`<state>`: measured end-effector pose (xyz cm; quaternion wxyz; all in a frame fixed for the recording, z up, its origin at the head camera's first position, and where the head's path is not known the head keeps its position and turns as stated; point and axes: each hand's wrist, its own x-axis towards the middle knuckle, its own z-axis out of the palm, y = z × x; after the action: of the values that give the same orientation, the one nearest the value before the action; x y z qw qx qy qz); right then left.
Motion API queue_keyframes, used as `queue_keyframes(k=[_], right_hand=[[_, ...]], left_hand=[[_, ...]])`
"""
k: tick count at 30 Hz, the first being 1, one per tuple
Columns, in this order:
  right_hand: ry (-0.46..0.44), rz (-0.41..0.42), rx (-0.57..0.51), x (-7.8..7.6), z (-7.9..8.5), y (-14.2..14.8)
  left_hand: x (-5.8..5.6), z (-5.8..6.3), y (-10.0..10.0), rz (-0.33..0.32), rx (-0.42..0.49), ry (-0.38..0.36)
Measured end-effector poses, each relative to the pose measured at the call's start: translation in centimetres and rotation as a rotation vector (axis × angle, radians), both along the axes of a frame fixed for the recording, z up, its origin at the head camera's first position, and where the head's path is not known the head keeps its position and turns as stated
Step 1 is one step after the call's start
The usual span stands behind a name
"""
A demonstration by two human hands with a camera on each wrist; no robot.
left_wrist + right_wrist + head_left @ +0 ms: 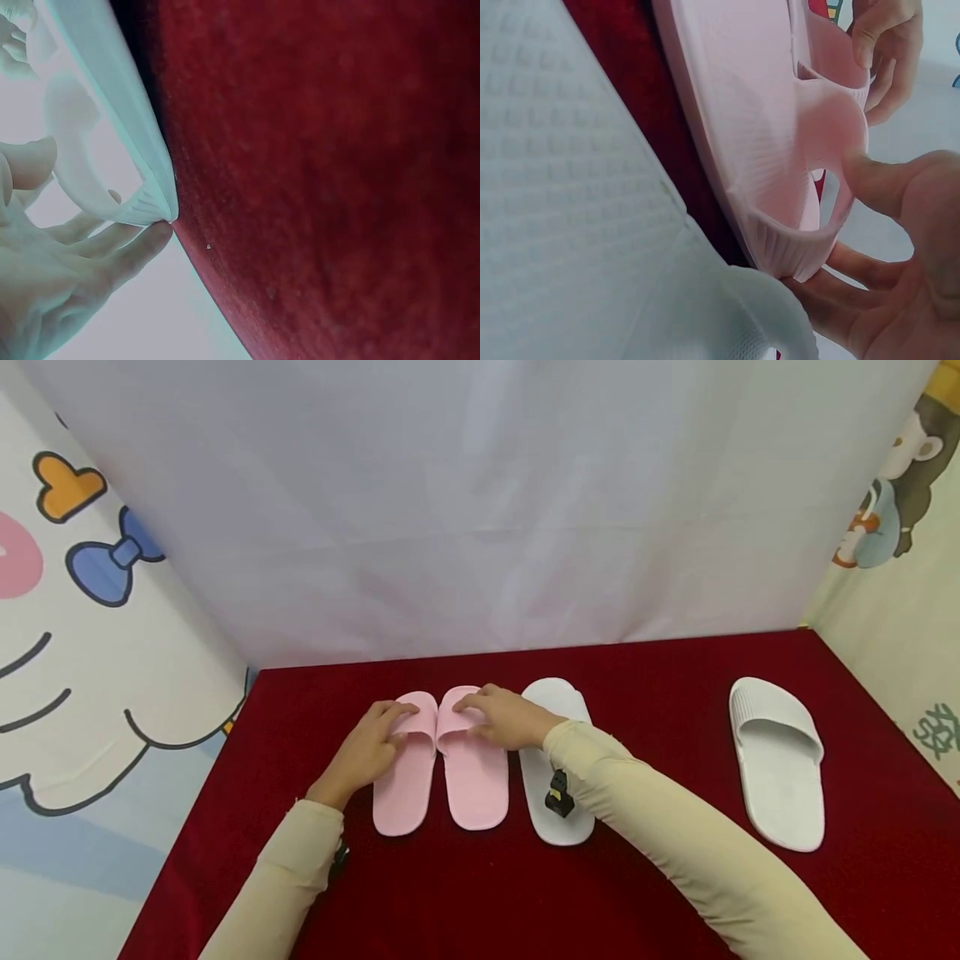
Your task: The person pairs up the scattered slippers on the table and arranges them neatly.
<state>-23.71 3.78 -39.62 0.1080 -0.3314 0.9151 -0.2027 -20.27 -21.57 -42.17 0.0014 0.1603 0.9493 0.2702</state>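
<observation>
"What are those hands doing?"

"The left hand is holding the left pink slipper by its toe end. The right hand is holding the right pink slipper there too, its thumb resting on the strap."

"Are they heavy?"

"I'm guessing not! They're looking light and bendy, like soft rubber, so nothing should be breaking. They might be feeling a bit slippery. The strap could be squashing under a hard pinch, so the toe end, where strap and sole are joining, is seeming best for holding."

"Where are they lying?"

"Side by side on the red worktop. Their straps are looking like they're touching, and their heels are sitting a little apart."

"And the white ones?"

"The near white slipper is lying just beside the right pink one, partly hiding under the right sleeve. The far white slipper is lying well apart, over on the right."
</observation>
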Motion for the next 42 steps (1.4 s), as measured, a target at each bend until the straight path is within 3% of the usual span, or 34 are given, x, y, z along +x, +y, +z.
queue_keyframes(k=[9, 14, 22, 28, 36, 42], right_hand=[[0.025, -0.010, 0.016, 0.2, -0.1, 0.6], [0.058, -0.012, -0.001, 1.6, 0.3, 1.8], [0.175, 0.022, -0.083, 5.8, 1.4, 6.0], [0.206, 0.025, -0.094, 8.6, 1.0, 9.6], [0.255, -0.001, -0.078, 10.1, -0.8, 13.9], [0.271, -0.048, -0.059, 10.5, -1.5, 17.2]], left_hand=[[0.0, 0.2, 0.4, -0.029, 0.020, 0.007], [0.7, 0.0, 0.6, -0.033, 0.001, 0.079], [2.9, 0.4, 1.2, -0.007, -0.083, 0.148], [5.8, 0.8, 1.6, 0.000, -0.152, 0.166], [8.0, 0.9, 3.3, -0.051, -0.188, 0.275], [8.1, 1.4, 6.4, -0.126, -0.189, 0.291]])
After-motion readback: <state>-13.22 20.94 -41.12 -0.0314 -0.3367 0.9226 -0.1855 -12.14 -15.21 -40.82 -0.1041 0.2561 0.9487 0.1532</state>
